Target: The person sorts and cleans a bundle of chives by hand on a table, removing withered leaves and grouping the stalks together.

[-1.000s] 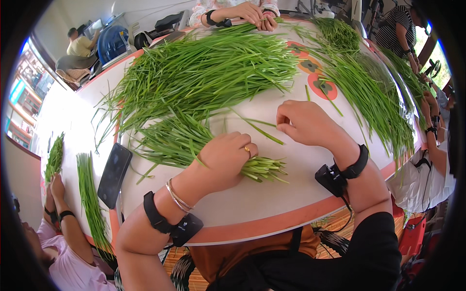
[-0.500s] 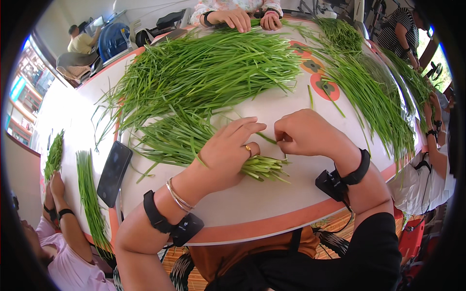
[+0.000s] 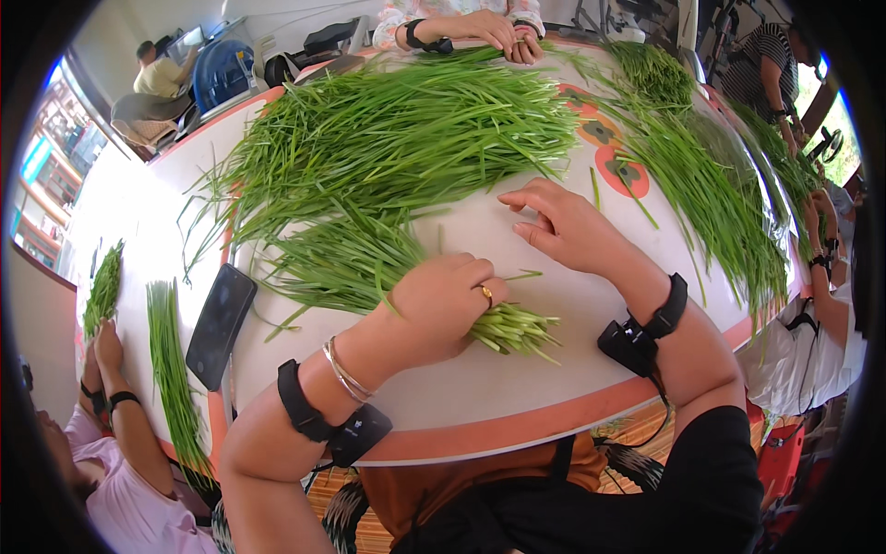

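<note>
My left hand (image 3: 445,300) is closed round a bunch of green garlic chives (image 3: 517,328), whose pale cut ends stick out to the right of my fist. Their long leaves (image 3: 341,263) fan out to the left over the white table (image 3: 498,406). To the right, my right hand (image 3: 558,222) hovers over the table with its fingers apart and nothing in them. Beyond both hands lies a big loose heap of chives (image 3: 406,138), close to my right fingertips but not touching them.
A black phone (image 3: 220,323) lies at left beside a narrow row of chives (image 3: 168,360). More chives (image 3: 701,194) spread along the right side. Co-workers' hands (image 3: 503,35) are at the far edge, with others at both sides. Orange trim (image 3: 544,423) borders the table.
My right hand has opened from a pinch and moved up and slightly left. My left fingers have closed down round the bunch. The far co-worker's hands have come together.
</note>
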`<state>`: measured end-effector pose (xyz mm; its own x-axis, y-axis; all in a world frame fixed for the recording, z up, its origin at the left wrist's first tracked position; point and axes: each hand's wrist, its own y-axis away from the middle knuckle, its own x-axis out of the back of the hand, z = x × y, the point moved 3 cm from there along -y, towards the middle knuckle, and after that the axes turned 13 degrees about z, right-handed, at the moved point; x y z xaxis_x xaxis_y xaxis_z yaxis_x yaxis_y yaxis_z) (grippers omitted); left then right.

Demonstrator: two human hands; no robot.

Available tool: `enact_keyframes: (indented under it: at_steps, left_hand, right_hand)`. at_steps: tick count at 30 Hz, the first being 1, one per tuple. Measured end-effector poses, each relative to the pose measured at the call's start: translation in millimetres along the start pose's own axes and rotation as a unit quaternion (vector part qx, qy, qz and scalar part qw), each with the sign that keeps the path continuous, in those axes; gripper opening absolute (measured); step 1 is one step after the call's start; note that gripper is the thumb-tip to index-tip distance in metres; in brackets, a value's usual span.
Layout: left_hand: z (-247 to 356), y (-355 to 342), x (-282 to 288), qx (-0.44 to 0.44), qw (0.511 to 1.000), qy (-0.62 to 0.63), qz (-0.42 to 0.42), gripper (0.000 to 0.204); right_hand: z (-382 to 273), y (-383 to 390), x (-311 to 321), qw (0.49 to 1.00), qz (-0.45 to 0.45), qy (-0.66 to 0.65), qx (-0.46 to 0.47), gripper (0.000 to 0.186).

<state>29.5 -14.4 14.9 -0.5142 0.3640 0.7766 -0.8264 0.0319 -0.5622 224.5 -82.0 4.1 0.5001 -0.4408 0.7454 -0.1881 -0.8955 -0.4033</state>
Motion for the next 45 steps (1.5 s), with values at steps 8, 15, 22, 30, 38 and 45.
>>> enact_keyframes:
  at_steps: [8, 15, 22, 30, 38, 45]
  left_hand:
    - [12.2, 1.0, -3.9, -0.053, 0.999, -0.009, -0.007, 0.041]
    - [11.0, -1.7, -3.3, 0.02, 0.999, -0.035, 0.007, 0.076]
    - [-14.3, 10.6, -9.4, 0.171, 0.979, -0.101, 0.045, 0.054]
    - [-6.4, 6.8, 5.3, 0.092, 0.975, -0.194, 0.058, 0.028]
    - [-5.2, 8.0, 0.6, 0.104, 0.974, -0.196, 0.043, 0.028]
    - [-2.5, 2.2, 4.4, 0.093, 0.977, -0.183, 0.05, 0.026]
  right_hand:
    - [-25.0, -31.6, -40.8, 0.997, -0.077, 0.019, 0.01, 0.036]
    - [-17.8, -37.4, -23.5, 0.981, -0.045, 0.188, 0.018, 0.015]
    - [-48.8, -19.7, 4.2, 0.982, -0.151, -0.095, 0.054, 0.008]
    - [9.9, -17.6, 18.8, 0.98, 0.117, 0.145, -0.072, 0.02]
    - [16.8, -19.0, 11.2, 0.984, 0.094, 0.092, -0.117, 0.026]
    - [28.1, -15.6, 7.5, 0.976, 0.073, 0.169, -0.113, 0.032]
